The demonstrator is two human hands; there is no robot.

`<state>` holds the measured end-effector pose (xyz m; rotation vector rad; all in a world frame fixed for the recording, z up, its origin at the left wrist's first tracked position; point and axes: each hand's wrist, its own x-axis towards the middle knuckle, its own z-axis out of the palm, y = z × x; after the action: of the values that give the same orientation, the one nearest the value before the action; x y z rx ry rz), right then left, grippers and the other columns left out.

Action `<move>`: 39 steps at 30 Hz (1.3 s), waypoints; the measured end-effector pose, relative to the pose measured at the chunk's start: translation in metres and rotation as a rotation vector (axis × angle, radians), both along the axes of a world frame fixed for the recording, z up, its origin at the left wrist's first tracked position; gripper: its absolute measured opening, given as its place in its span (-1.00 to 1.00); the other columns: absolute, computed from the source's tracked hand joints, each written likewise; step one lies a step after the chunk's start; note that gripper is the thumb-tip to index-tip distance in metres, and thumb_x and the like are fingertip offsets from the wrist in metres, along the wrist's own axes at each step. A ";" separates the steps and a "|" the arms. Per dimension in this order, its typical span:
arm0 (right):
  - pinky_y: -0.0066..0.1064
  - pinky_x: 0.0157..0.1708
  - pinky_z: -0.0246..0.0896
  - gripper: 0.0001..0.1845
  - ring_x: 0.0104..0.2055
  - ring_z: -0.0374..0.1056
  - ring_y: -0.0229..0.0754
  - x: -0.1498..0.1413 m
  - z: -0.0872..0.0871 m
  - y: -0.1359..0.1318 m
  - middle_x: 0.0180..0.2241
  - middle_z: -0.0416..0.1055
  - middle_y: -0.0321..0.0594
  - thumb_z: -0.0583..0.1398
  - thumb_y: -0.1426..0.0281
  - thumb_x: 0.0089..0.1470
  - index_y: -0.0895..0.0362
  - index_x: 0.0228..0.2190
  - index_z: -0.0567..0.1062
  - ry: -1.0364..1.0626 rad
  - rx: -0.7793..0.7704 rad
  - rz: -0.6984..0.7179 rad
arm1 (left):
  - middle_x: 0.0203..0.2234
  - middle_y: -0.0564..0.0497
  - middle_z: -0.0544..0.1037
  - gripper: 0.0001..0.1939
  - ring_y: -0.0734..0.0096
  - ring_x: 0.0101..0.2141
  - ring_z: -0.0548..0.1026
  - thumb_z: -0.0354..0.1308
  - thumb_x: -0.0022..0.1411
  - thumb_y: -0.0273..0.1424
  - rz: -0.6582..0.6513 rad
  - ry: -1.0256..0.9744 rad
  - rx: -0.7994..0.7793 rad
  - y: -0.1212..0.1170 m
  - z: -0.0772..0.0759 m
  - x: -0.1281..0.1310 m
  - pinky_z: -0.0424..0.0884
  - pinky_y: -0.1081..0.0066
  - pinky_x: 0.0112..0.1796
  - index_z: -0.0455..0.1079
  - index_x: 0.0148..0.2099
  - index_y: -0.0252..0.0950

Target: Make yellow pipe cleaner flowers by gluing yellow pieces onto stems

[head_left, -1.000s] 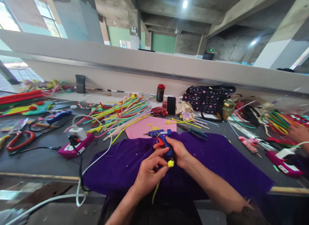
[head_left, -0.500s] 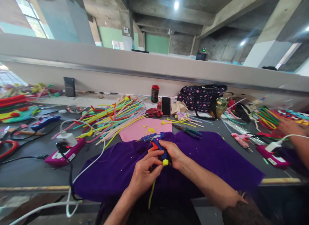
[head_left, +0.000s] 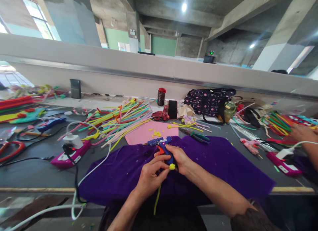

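My right hand (head_left: 182, 160) is closed around the handle of a blue glue gun (head_left: 162, 143) with an orange trigger, its nozzle toward the left. A small red light glows on its body. My left hand (head_left: 152, 173) pinches a yellow pipe cleaner (head_left: 157, 199) just below its small bunched yellow head (head_left: 172, 166), close by the gun's handle. The stem hangs down from the fingers. Under both hands lies a purple cloth (head_left: 111, 178). Behind the gun is a pink sheet (head_left: 135, 133) with yellow scraps (head_left: 156, 133) on it.
Colourful pipe cleaners (head_left: 129, 116) lie beyond the sheet, with pliers (head_left: 198, 136) to their right. A power strip (head_left: 71, 155) with a white cable stands left, another power strip (head_left: 284, 163) right. A phone (head_left: 172, 109), bottle (head_left: 161, 97) and bag (head_left: 210, 102) line the back. Another person's hand (head_left: 304, 133) reaches in right.
The view has shifted slightly, so everything sits a little further right. Both hands keep their holds on the glue gun and the yellow pipe cleaner.
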<state>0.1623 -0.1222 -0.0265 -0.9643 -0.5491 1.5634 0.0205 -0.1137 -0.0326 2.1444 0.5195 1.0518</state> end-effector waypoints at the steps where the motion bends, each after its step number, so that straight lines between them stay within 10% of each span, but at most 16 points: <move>1: -0.38 -0.37 0.28 -0.69 -0.47 0.39 -0.21 0.000 0.000 0.000 -0.49 0.48 -0.13 0.12 0.27 0.01 0.29 -0.45 0.50 0.001 0.003 0.009 | -0.18 -0.07 0.50 -0.88 0.30 -0.18 0.45 0.09 0.07 -0.51 -0.003 0.000 -0.004 0.000 0.000 0.000 0.37 0.35 -0.22 0.43 -0.43 -0.25; 22: -0.41 -0.35 0.29 -0.64 -0.42 0.42 -0.20 0.001 -0.002 -0.002 -0.39 0.51 -0.02 0.09 0.26 0.04 0.32 -0.42 0.50 -0.042 0.039 0.037 | -0.18 -0.07 0.51 -0.86 0.32 -0.18 0.46 0.08 0.07 -0.49 -0.038 -0.027 -0.009 -0.002 -0.004 0.000 0.32 0.34 -0.12 0.46 -0.38 -0.23; 28: -0.38 -0.42 0.32 -0.70 -0.46 0.43 -0.19 0.001 0.010 -0.006 -0.39 0.52 -0.09 0.10 0.27 0.05 0.25 -0.34 0.48 -0.111 0.179 0.020 | -0.29 -0.09 0.54 -0.94 0.26 -0.22 0.45 0.19 -0.01 -0.42 -0.093 -0.222 -0.410 0.001 -0.003 -0.009 0.34 0.36 -0.24 0.44 -0.49 -0.29; 33: -0.49 -0.65 0.25 -0.72 -0.63 0.36 -0.27 0.021 0.016 -0.003 -0.54 0.48 -0.18 0.10 0.27 0.06 0.22 -0.30 0.46 -0.185 0.159 -0.102 | -0.44 0.01 0.50 -0.85 0.70 -0.68 0.19 0.25 -0.07 -0.35 -0.022 -0.449 -0.864 0.010 -0.008 -0.016 0.04 0.59 -0.68 0.44 -0.47 -0.35; 39: -0.57 -0.63 0.28 -0.81 -0.63 0.34 -0.34 0.062 0.008 -0.006 -0.60 0.45 -0.24 0.19 0.34 0.00 0.23 -0.40 0.47 -0.262 0.108 -0.160 | -0.59 0.05 0.47 -0.80 0.75 -0.72 0.09 0.25 -0.09 -0.32 0.041 -0.531 -1.085 0.015 -0.009 -0.017 -0.08 0.62 -0.71 0.38 -0.48 -0.37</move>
<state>0.2244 -0.1281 -0.0181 -1.1097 -0.7137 1.2612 0.0033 -0.0989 -0.0420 0.8749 0.6602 0.9710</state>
